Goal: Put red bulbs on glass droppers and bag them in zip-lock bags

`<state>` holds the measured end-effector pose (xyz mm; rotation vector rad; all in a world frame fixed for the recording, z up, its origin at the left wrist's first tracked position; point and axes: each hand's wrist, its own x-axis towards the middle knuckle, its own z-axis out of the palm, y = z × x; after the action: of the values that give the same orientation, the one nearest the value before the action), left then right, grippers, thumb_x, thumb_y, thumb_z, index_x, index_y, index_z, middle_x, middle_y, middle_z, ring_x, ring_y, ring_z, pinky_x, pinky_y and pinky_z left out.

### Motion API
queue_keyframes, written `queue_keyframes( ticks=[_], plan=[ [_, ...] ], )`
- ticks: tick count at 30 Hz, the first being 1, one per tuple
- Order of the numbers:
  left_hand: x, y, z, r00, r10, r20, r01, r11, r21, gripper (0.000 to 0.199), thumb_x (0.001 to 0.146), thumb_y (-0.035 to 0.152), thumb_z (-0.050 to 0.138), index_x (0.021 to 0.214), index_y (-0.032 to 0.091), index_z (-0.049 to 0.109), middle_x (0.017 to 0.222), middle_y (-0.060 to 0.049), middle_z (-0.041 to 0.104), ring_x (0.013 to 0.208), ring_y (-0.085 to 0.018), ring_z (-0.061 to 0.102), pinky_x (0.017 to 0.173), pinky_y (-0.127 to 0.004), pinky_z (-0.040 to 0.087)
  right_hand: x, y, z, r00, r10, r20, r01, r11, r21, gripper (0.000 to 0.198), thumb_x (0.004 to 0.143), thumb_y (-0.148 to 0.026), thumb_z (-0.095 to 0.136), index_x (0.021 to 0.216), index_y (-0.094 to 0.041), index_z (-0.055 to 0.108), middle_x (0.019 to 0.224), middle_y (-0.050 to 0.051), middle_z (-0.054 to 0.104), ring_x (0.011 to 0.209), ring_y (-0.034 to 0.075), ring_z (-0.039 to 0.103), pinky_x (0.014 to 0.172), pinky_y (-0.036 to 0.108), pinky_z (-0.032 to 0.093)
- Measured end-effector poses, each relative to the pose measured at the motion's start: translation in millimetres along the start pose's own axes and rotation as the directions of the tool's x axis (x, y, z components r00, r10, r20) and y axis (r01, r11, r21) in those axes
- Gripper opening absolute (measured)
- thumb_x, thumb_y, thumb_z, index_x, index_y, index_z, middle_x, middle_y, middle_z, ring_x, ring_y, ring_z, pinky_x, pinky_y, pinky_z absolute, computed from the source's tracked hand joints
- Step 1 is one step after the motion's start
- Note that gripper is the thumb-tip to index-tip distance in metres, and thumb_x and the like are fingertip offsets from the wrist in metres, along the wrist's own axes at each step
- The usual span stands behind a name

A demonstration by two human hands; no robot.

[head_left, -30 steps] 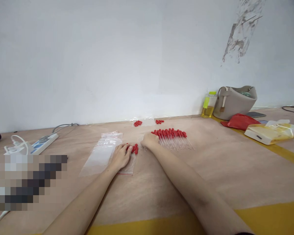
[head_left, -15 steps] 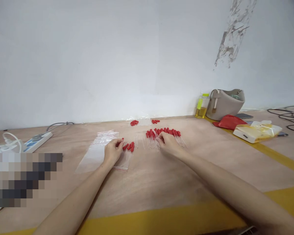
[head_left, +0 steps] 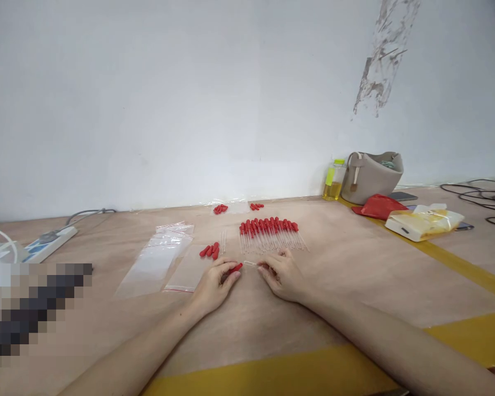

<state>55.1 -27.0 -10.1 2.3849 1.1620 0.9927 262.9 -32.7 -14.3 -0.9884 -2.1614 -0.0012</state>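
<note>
My left hand (head_left: pixel 218 283) pinches a red rubber dropper bulb (head_left: pixel 236 268), its open end facing right. Opposite it, my right hand (head_left: pixel 284 275) grips a clear glass dropper tube (head_left: pixel 251 263) whose end points at the bulb; a small gap seems to lie between them. Beyond my hands lies a row of red-capped droppers (head_left: pixel 268 231), bulbs toward the wall. A few loose glass tubes (head_left: pixel 224 241) rest left of that row. Several loose red bulbs (head_left: pixel 210 251) lie by a clear zip bag (head_left: pixel 181 275).
More clear bags (head_left: pixel 154 258) overlap at left, near a power strip (head_left: pixel 53 246). Two small groups of red bulbs (head_left: pixel 220 209) lie by the wall. At right stand a bottle of yellow liquid (head_left: pixel 333 180) and a grey bag (head_left: pixel 371 179), with a red pouch (head_left: pixel 379 207) and tissue pack (head_left: pixel 424 223).
My right hand has come away from the dropper row with a glass tube. My left hand has moved right and nearer me with a red bulb, so both hands now face each other.
</note>
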Motion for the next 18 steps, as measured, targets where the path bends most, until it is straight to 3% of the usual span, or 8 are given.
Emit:
queue_keyframes(
  ticks=[6, 13, 18],
  plan=[
    [0.2, -0.7, 0.4, 0.999, 0.013, -0.038, -0.013, 1.000, 0.008, 0.017, 0.083, 0.025, 0.046, 0.091, 0.018, 0.060, 0.093, -0.004, 0.058, 0.086, -0.016, 0.055, 0.077, -0.028, 0.044, 1.0, 1.5, 4.5, 0.999, -0.046, 0.004, 0.046, 0.999, 0.026, 0.015, 0.082, -0.021, 0.041, 0.085, -0.017, 0.056, 0.072, 0.001, 0.062, 0.062, 0.011, 0.051, 0.073, 0.030, 0.025],
    [-2.5, -1.2, 2.1, 0.999, -0.019, -0.043, 0.018, 1.000, -0.019, 0.019, 0.084, 0.029, 0.045, 0.090, 0.018, 0.059, 0.079, -0.002, 0.064, 0.069, -0.014, 0.058, 0.063, -0.023, 0.045, 0.0, -0.8, 1.7, 0.996, -0.073, 0.059, 0.067, 0.994, 0.089, 0.016, 0.083, -0.022, 0.040, 0.079, -0.016, 0.055, 0.066, 0.001, 0.059, 0.058, 0.010, 0.047, 0.070, 0.029, 0.026],
    [-2.8, -3.0, 3.7, 0.997, 0.031, -0.076, -0.034, 0.998, -0.046, 0.019, 0.083, 0.028, 0.048, 0.088, 0.018, 0.063, 0.080, -0.002, 0.066, 0.070, -0.014, 0.059, 0.064, -0.023, 0.045, -0.7, 2.1, 4.9, 0.992, -0.078, 0.100, 0.061, 0.985, 0.159, 0.015, 0.083, -0.022, 0.042, 0.079, -0.016, 0.056, 0.063, -0.001, 0.059, 0.055, 0.009, 0.045, 0.070, 0.029, 0.026]
  ],
)
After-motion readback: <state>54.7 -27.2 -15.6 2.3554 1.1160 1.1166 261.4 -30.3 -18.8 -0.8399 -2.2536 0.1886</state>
